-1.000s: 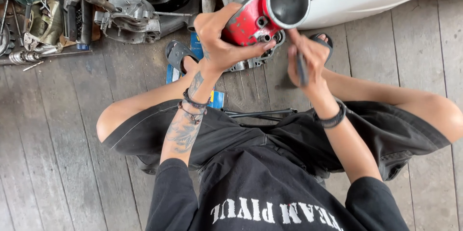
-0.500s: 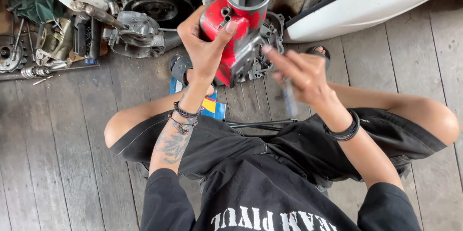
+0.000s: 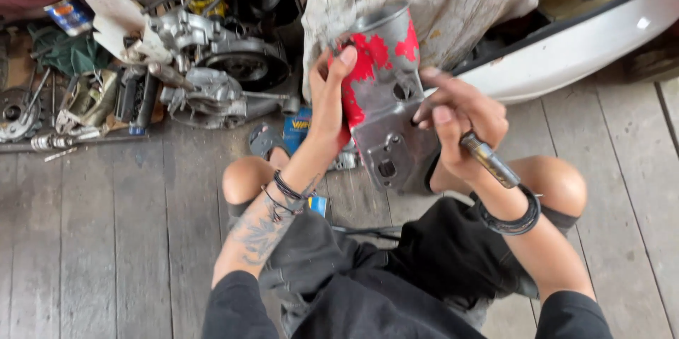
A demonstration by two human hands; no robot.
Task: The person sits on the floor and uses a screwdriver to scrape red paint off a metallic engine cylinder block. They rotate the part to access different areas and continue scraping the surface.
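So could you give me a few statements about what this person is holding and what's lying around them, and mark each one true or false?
1. The left hand grips a metal engine cylinder with patchy red paint. True.
2. The right hand is empty. False: it holds a slim metal tool with its handle end pointing toward the wrist.
3. The floor is tiled. False: it is made of grey wooden planks.
4. Engine parts lie in a heap on the person's left side. True.
5. The right wrist wears black bands. True.
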